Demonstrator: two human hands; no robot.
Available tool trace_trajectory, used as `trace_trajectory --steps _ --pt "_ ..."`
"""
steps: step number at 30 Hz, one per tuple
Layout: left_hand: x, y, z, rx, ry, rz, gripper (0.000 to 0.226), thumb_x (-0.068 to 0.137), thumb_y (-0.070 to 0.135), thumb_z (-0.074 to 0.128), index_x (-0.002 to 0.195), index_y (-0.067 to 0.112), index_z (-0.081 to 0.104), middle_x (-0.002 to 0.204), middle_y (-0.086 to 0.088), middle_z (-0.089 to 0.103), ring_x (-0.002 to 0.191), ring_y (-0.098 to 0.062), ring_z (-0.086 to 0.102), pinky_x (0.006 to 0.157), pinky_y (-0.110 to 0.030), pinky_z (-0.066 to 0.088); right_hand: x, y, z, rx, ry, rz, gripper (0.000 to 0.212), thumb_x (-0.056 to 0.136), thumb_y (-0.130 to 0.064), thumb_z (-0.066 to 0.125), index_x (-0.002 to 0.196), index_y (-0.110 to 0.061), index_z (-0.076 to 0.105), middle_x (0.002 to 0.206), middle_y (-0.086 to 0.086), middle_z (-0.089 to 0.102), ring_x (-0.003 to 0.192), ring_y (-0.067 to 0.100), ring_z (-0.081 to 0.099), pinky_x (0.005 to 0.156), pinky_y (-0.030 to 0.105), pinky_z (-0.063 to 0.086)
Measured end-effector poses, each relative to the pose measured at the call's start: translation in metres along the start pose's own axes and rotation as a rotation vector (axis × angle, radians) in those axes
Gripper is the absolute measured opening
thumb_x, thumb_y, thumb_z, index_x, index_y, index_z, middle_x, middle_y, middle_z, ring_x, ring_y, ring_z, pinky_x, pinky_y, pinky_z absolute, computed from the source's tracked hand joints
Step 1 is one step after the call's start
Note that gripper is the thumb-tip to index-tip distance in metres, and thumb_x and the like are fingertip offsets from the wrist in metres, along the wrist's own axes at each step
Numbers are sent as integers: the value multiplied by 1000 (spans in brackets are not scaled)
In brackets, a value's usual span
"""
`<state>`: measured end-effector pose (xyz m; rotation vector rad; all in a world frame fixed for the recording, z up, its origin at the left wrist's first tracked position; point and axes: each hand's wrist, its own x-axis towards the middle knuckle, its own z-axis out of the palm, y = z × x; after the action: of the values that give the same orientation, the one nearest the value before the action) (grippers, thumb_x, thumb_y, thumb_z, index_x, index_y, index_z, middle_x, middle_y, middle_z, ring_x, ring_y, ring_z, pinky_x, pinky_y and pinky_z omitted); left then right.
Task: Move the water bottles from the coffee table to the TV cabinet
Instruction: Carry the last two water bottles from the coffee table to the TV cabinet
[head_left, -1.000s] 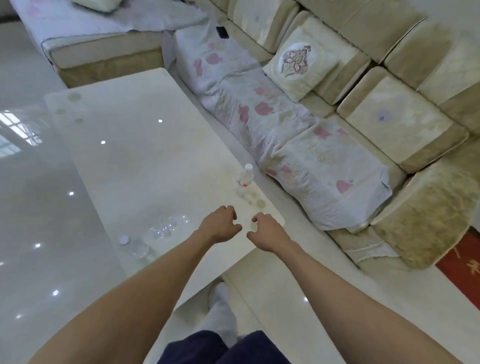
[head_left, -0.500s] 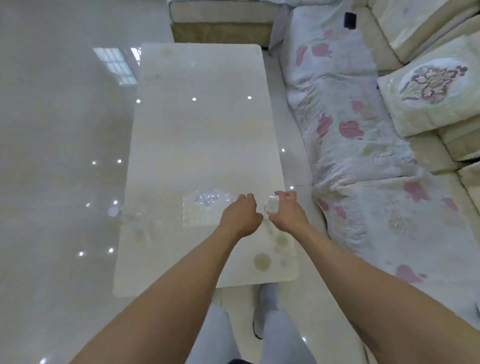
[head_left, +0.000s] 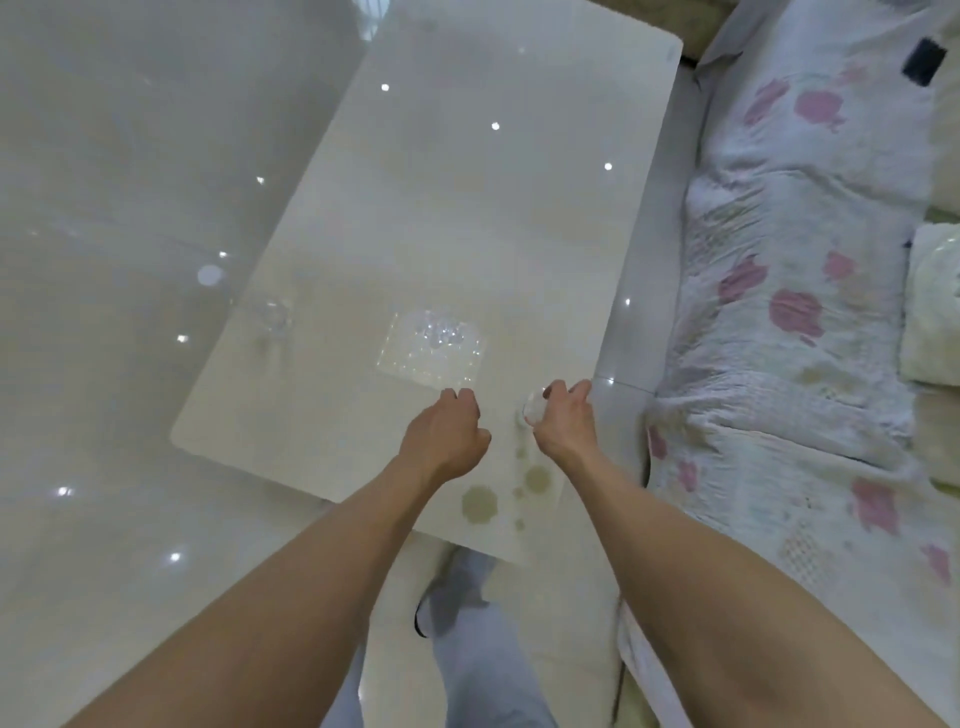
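A clear water bottle (head_left: 529, 411) stands near the right edge of the pale glossy coffee table (head_left: 467, 208). I see it from above, and my right hand (head_left: 563, 421) is closed around its top. My left hand (head_left: 447, 439) hovers just left of it over the table, fingers curled and holding nothing. A second clear water bottle (head_left: 270, 316) sits at the table's left edge; its white cap (head_left: 209, 274) points out over the floor. The TV cabinet is not in view.
A glittering square glass piece (head_left: 431, 340) sits mid-table, just beyond my left hand. Brownish stains (head_left: 480, 503) mark the near corner. A sofa with a pink-flowered cover (head_left: 789, 312) runs along the right, across a narrow gap. Glossy floor (head_left: 104, 260) lies left.
My right hand has reached the near bottle and closed on it. My left hand stayed beside it. My view swung forward, so I now look straight down over the table.
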<state>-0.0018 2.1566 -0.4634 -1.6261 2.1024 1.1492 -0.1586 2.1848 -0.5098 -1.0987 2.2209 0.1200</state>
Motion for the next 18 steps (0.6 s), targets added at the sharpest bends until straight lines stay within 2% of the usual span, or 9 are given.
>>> trace_trajectory --steps 3,6,8,11,15,18 --pt "-8 -4 -6 -13 13 -17 30 90 21 48 118 10 51 120 -10 52 102 -32 58 84 -39 47 -3 -9 7 -9 -2 -76 27 88 1 47 113 -7 53 123 17 40 92 39 60 83 43 51" --pt "-18 -23 -22 -18 31 -31 30 89 21 48 117 10 51 118 -10 52 99 -32 59 80 -38 46 -12 -32 13 -17 -10 -153 24 86 -5 54 109 -9 54 120 14 41 84 34 61 77 42 54" --pt "-22 -47 -41 -14 43 -57 30 89 21 49 117 10 51 119 -11 52 98 -32 59 77 -36 44 -18 -57 12 -18 -32 -191 24 84 -8 56 108 -9 55 118 14 40 82 35 61 76 42 55" --pt "-23 -85 -73 -24 63 -137 32 89 21 52 118 10 51 123 -11 50 103 -32 58 82 -36 45 -24 -102 4 -34 -99 -217 25 83 -5 53 109 -7 55 118 17 38 85 39 62 79 44 55" --pt "-16 -124 -117 -54 167 -161 34 85 16 55 118 9 50 122 -13 46 95 -34 61 79 -37 48 -33 -161 5 -17 -139 -224 27 83 -1 49 109 -7 55 118 18 38 84 40 63 81 45 56" --pt "-3 -156 -150 8 316 -210 42 82 10 59 121 9 45 128 -16 39 93 -35 57 74 -41 51 -38 -200 16 15 -147 -240 27 82 -3 51 108 -10 55 115 16 38 77 36 60 74 44 57"
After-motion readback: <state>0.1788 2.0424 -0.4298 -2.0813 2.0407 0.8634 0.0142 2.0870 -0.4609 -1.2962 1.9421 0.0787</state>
